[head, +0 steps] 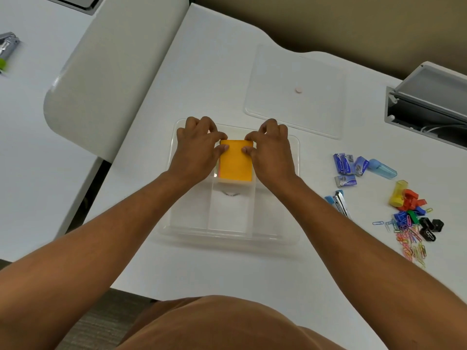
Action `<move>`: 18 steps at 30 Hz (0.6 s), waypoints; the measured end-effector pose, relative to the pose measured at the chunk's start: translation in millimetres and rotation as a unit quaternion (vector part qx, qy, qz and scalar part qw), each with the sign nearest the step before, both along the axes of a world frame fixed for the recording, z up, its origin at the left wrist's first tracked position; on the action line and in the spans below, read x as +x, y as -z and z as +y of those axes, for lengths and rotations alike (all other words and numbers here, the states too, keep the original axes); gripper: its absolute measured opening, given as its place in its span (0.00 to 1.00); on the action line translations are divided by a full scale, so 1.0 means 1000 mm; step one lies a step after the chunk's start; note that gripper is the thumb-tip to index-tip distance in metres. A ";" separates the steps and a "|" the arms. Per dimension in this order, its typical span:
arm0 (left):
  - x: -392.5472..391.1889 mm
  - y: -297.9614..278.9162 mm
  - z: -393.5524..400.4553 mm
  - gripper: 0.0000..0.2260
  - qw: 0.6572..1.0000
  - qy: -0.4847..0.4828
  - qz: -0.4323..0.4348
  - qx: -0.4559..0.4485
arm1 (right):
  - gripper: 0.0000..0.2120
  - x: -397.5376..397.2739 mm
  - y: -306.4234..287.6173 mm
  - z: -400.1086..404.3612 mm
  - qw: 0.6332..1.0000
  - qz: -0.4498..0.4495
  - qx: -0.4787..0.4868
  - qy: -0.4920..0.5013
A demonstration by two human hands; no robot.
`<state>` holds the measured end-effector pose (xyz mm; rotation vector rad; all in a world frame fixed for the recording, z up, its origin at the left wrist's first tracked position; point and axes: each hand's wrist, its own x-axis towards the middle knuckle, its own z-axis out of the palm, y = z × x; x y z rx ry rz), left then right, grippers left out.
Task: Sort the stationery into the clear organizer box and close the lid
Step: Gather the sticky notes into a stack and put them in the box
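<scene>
The clear organizer box (275,238) sits lidless on the white table in front of me. An orange-topped stack of sticky notes (236,162) rests in the far part of its middle compartment. My left hand (195,147) grips the stack's left edge and my right hand (271,150) grips its right edge, fingers curled over the far corners. The clear lid (295,107) lies flat beyond the box, to the right. Loose stationery lies to the right: blue staple boxes (345,165), a blue stapler (340,202), coloured binder clips (409,203) and several paper clips (412,245).
A translucent blue case (382,168) lies by the staple boxes. A grey open cable tray (429,102) stands at the far right. A white chair back (111,77) rises at the left, and a grey-green stapler (6,51) lies on the neighbouring desk.
</scene>
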<state>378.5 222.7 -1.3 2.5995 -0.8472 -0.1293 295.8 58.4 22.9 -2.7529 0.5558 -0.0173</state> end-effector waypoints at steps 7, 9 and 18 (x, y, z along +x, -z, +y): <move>0.002 -0.007 -0.009 0.19 0.992 0.060 -0.028 0.105 | 0.16 0.000 0.007 -0.006 0.982 0.031 -0.164 -0.087; -0.002 -0.010 -0.010 0.20 0.993 0.056 -0.022 0.098 | 0.16 -0.002 0.005 -0.005 0.985 0.019 -0.148 -0.083; -0.074 -0.037 -0.039 0.15 0.991 0.077 -0.067 -0.091 | 0.16 -0.055 -0.011 -0.001 0.990 -0.138 -0.030 0.026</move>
